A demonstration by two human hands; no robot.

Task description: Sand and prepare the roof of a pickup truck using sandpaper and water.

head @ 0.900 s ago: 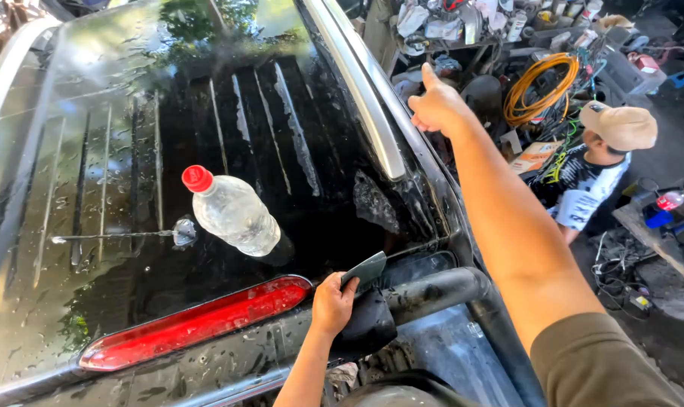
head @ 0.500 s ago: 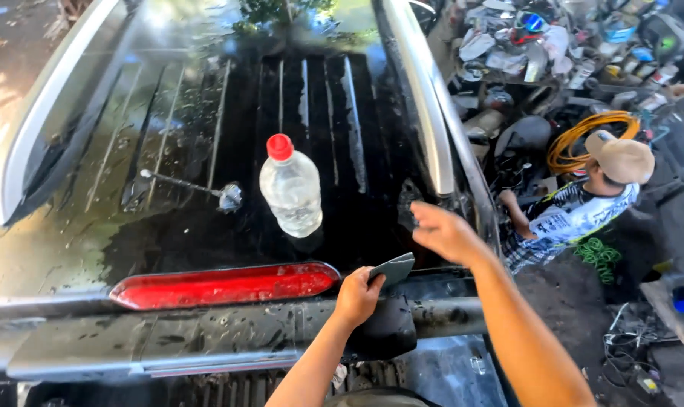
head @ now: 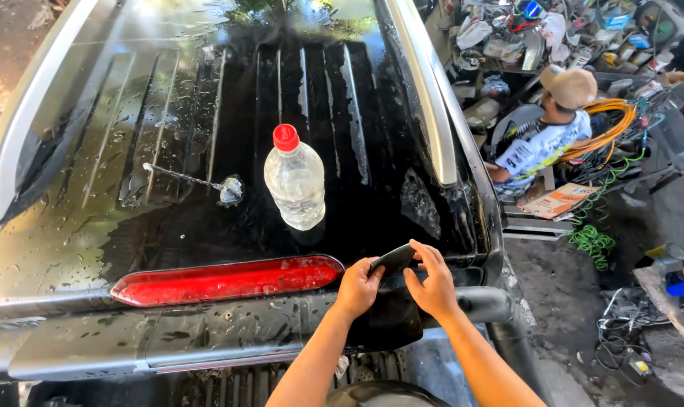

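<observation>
A wet black car roof point(head: 206, 90) fills most of the view, ribbed along its length and beaded with water, with a silver rail point(head: 425, 98) along its right edge and another along the left. At the roof's rear edge sits a long red brake light point(head: 221, 280), set in the black spoiler point(head: 206, 332) below it.

Both hands meet at the right end of that light, near the roof's rear right corner. The left hand point(head: 359, 286) and the right hand point(head: 431, 285) each pinch a small dark flat card point(head: 393, 260) between thumb and fingers, fingers narrow and closed on it; the card tilts up over the spoiler's edge. Whether it touches the car cannot be told.

A clear plastic bottle point(head: 296, 181) with a red cap stands upright on the roof, just ahead of the light and a little left of the hands. A short antenna point(head: 198, 183) lies flat to its left.

On the ground off the right side, a person in a tan cap point(head: 568, 87) sits among cluttered tools, an orange hose point(head: 613, 124) and a green coiled hose point(head: 590, 241).
</observation>
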